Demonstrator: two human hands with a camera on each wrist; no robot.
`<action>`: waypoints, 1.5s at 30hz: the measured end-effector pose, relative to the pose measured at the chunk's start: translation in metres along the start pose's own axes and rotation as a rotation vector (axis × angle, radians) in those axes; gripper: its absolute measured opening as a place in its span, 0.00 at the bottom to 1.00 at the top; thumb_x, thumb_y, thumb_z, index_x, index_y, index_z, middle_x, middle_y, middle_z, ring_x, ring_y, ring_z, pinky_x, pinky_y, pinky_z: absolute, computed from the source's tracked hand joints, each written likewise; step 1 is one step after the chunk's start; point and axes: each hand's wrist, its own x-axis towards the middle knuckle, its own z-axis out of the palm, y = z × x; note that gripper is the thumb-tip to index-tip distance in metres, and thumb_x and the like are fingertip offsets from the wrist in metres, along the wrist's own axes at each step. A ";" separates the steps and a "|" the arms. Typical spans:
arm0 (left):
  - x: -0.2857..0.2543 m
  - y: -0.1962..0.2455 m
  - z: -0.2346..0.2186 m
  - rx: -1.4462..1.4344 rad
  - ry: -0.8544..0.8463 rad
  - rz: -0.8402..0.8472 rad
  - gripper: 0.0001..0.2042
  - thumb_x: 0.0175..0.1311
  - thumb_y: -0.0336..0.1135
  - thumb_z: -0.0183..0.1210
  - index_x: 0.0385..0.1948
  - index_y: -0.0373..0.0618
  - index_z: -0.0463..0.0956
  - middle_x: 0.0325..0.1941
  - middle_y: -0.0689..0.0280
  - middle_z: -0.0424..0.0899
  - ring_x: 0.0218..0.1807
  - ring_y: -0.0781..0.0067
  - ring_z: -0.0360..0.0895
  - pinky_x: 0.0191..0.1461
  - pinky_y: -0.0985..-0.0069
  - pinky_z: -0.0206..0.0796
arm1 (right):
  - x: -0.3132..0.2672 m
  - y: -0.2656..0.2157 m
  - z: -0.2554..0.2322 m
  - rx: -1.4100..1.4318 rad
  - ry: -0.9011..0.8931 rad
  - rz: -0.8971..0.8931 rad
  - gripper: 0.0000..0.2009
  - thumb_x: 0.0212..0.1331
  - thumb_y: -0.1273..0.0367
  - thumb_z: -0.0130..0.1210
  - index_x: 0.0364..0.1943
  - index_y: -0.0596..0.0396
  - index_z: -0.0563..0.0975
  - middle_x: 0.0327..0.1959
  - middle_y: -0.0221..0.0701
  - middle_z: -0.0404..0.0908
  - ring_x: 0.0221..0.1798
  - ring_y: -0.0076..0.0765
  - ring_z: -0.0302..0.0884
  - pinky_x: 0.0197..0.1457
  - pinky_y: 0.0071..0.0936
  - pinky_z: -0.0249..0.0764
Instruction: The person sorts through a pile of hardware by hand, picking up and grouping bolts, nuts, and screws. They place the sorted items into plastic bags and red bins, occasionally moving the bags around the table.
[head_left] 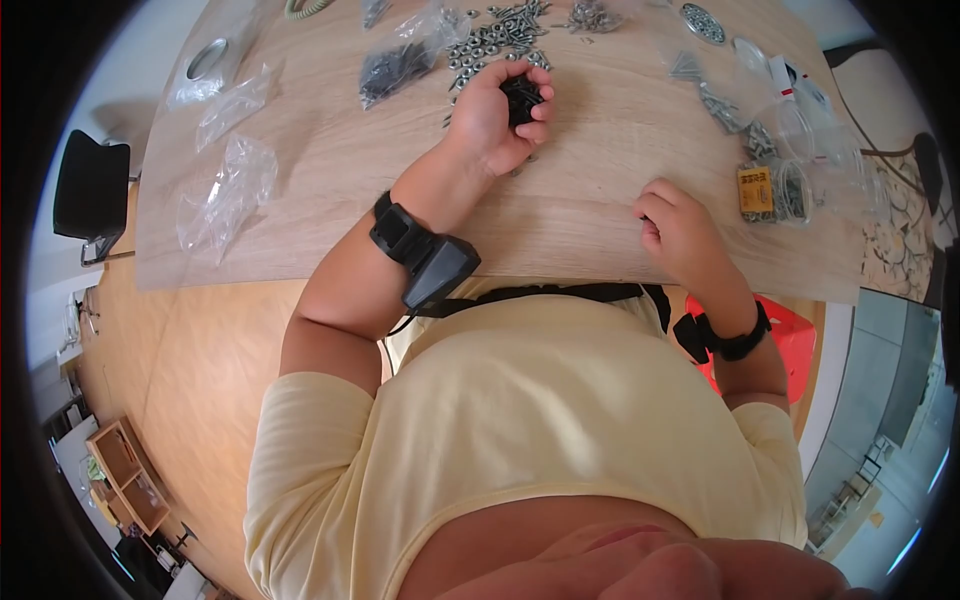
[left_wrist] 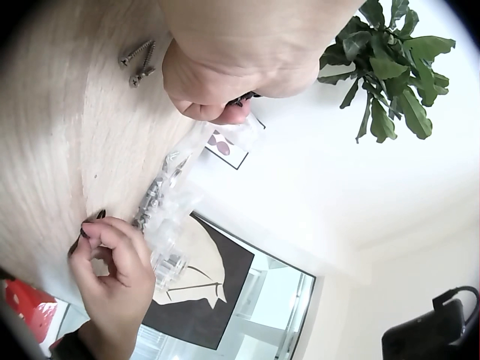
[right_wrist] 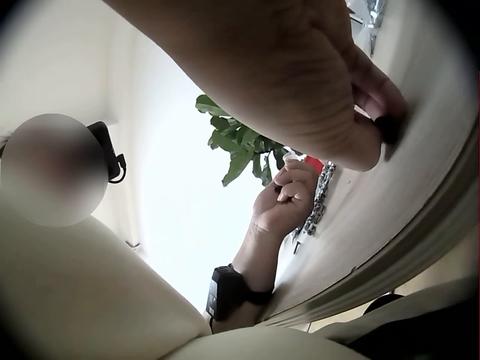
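Note:
My left hand (head_left: 500,118), palm up over the table, holds a clump of black screws (head_left: 521,100) in its curled fingers. Beyond it lies a spread of silver nuts and screws (head_left: 490,45). Close to the front edge, my right hand (head_left: 682,232) pinches a small black screw (right_wrist: 388,129) between thumb and fingertips, right at the tabletop. Its exact shape is mostly hidden by the fingers. In the left wrist view, two long screws (left_wrist: 138,64) lie on the wood near the left hand.
A bag of dark screws (head_left: 395,72) lies left of the nuts. Crumpled plastic bags (head_left: 232,195) are at the table's left. Bagged hardware and a yellow-labelled box (head_left: 757,190) stand at the right. A red stool (head_left: 795,345) is below the right edge.

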 end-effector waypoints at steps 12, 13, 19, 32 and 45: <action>0.002 -0.001 -0.004 0.007 -0.006 0.003 0.10 0.63 0.38 0.44 0.29 0.42 0.69 0.27 0.64 0.72 0.22 0.77 0.64 0.16 0.85 0.50 | 0.000 0.003 -0.013 0.019 0.115 0.039 0.20 0.38 0.81 0.54 0.42 0.56 0.73 0.43 0.37 0.68 0.45 0.42 0.70 0.44 0.30 0.70; 0.002 -0.001 -0.004 0.003 -0.013 -0.001 0.10 0.63 0.38 0.44 0.29 0.43 0.69 0.27 0.65 0.72 0.22 0.77 0.64 0.16 0.85 0.50 | 0.002 0.003 -0.012 0.055 0.046 0.038 0.19 0.38 0.82 0.53 0.41 0.56 0.73 0.42 0.37 0.68 0.44 0.42 0.70 0.43 0.30 0.70; -0.003 -0.004 0.004 0.022 0.024 -0.051 0.09 0.63 0.38 0.44 0.28 0.44 0.69 0.26 0.65 0.72 0.21 0.77 0.64 0.15 0.85 0.49 | 0.013 0.004 -0.004 0.144 -0.061 0.006 0.15 0.38 0.84 0.50 0.35 0.58 0.74 0.36 0.36 0.69 0.37 0.40 0.71 0.38 0.30 0.70; -0.008 -0.020 0.010 0.182 0.001 -0.150 0.12 0.64 0.39 0.44 0.28 0.42 0.70 0.26 0.64 0.73 0.22 0.76 0.66 0.15 0.84 0.50 | 0.051 0.017 0.001 0.080 -0.031 -0.122 0.07 0.36 0.83 0.51 0.23 0.60 0.71 0.24 0.35 0.69 0.24 0.39 0.70 0.27 0.29 0.66; -0.007 -0.018 0.008 0.103 -0.147 -0.265 0.14 0.67 0.41 0.43 0.31 0.42 0.72 0.29 0.63 0.76 0.23 0.75 0.70 0.13 0.85 0.53 | 0.098 -0.028 -0.040 0.476 0.093 -0.143 0.08 0.43 0.75 0.58 0.30 0.59 0.76 0.27 0.34 0.76 0.33 0.35 0.78 0.35 0.24 0.73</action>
